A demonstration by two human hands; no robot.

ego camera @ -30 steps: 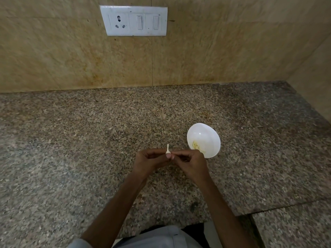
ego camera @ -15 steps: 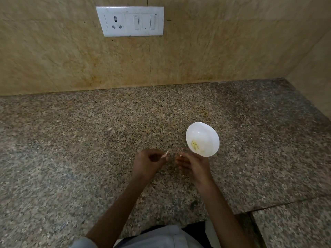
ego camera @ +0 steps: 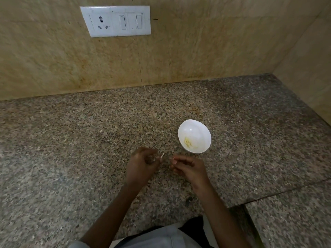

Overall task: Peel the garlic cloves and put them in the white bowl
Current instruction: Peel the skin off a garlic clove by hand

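Pale garlic clove (ego camera: 162, 155) is pinched in the left hand (ego camera: 143, 162), near the white bowl (ego camera: 197, 127) on its near-left side; peeling appears under way, and the right hand (ego camera: 188, 166), loosely curled with contents indeterminate, should next strip any skin.

Granite counter (ego camera: 75, 140), white wall switchboard (ego camera: 116, 21)

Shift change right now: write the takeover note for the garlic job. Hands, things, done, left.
Left hand: pinches a pale sliver, clove or skin, too small to tell.
Right hand: apart from the left, fingers curled; contents cannot be told.
Bowl: on the counter beyond the right hand, yellowish bits inside.
Done: some garlic seems in the bowl.
Left: finish this piece, drop it in; no other cloves in view.
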